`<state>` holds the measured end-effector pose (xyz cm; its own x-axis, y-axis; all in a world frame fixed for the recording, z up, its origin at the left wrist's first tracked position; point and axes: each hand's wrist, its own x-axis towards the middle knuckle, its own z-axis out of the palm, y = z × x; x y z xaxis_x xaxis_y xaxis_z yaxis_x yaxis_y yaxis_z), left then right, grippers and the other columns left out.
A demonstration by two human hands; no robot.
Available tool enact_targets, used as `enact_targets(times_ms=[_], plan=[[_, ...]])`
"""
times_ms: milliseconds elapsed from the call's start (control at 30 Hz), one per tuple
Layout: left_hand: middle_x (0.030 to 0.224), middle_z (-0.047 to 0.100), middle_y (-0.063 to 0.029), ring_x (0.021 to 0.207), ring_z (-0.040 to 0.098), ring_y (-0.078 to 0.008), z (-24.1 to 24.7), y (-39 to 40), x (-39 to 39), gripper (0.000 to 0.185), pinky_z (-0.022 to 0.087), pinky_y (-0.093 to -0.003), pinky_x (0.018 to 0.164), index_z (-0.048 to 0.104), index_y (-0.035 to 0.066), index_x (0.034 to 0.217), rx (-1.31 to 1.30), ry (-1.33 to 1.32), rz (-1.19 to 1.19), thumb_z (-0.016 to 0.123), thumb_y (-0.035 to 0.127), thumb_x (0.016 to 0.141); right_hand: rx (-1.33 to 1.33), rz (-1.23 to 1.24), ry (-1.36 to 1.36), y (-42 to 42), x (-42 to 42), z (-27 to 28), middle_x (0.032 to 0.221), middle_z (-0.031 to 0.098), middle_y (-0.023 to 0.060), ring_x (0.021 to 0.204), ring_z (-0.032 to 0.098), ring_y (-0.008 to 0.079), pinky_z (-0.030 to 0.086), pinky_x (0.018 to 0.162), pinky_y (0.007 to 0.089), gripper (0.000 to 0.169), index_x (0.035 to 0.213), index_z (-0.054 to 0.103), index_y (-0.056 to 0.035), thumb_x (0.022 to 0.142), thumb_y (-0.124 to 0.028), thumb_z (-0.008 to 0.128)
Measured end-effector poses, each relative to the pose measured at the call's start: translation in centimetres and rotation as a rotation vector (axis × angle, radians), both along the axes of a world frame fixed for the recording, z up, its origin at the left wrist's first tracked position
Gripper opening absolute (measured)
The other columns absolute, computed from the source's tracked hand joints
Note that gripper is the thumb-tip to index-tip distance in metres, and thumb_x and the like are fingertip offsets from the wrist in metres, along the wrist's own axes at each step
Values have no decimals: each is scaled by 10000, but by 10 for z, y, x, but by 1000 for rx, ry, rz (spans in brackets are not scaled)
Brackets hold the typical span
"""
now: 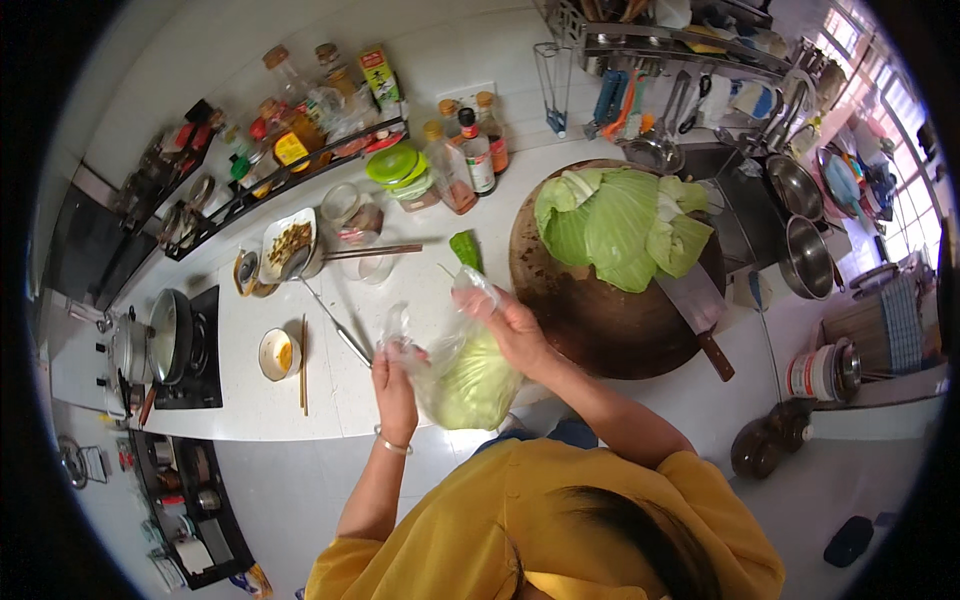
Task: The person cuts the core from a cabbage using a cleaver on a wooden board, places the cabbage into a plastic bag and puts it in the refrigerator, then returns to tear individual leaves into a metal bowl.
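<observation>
A pale green cabbage (476, 386) hangs inside a clear plastic bag (442, 352) in front of my body, at the counter's front edge. My left hand (395, 394) grips one side of the bag's mouth. With my right hand (514, 330) I hold the opposite side, the film bunched at my fingertips. On the round wooden chopping board (592, 330) to the right lie loose cabbage leaves (615, 225). A cleaver (694, 300) rests on the board beside them, its wooden handle past the rim. One green pepper (466, 250) lies just beyond my right hand.
Left of my hands are a ladle (334, 319), chopsticks (304, 364), a small bowl (271, 352) with yellow contents, and a white dish (271, 232) of chopped food. Bottles (480, 154) stand by the wall. A stove (202, 360) is far left, a sink (750, 202) at right.
</observation>
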<state>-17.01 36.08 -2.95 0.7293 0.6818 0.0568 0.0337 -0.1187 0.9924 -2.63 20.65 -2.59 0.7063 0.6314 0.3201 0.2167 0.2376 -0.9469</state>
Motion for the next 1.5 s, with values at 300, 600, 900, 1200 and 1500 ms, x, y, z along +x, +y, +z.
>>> enact_targets(times_ms=[300,600,900,1200,1500], plan=[[1243,557,-181,1036,585,-346,45,-16,34,655,473,-421,921,521,215,1406,1536,-56,-458,622,34,785,-172,382,-214,6,37,-8,763,615,110,715,586,213,490,654,371,222,984,582,-14,857,-181,653],[821,603,-82,702,615,-244,38,-35,76,514,508,-368,597,533,80,1334,1383,349,-357,638,134,834,-499,181,-412,-26,76,-4,1315,534,132,1152,562,199,481,950,331,461,1265,594,-56,819,-86,705],[715,649,-94,612,654,-284,29,-36,58,317,506,-393,521,576,65,972,1195,422,-536,628,370,901,93,205,638,-56,31,-44,1019,595,38,817,518,106,444,703,259,208,1107,587,-72,957,-207,638],[696,632,-52,531,492,-148,-25,-10,44,407,419,-317,498,661,30,1038,232,683,-860,539,416,1003,-98,-215,651,-133,38,-86,850,617,6,682,519,68,433,617,222,172,979,575,-75,1031,-229,519],[775,540,14,485,274,-59,5,-71,100,419,271,-208,442,613,22,1140,-844,415,-726,419,385,1058,-343,242,224,-98,64,12,849,646,34,723,577,82,471,648,254,167,987,634,-6,984,-168,594]])
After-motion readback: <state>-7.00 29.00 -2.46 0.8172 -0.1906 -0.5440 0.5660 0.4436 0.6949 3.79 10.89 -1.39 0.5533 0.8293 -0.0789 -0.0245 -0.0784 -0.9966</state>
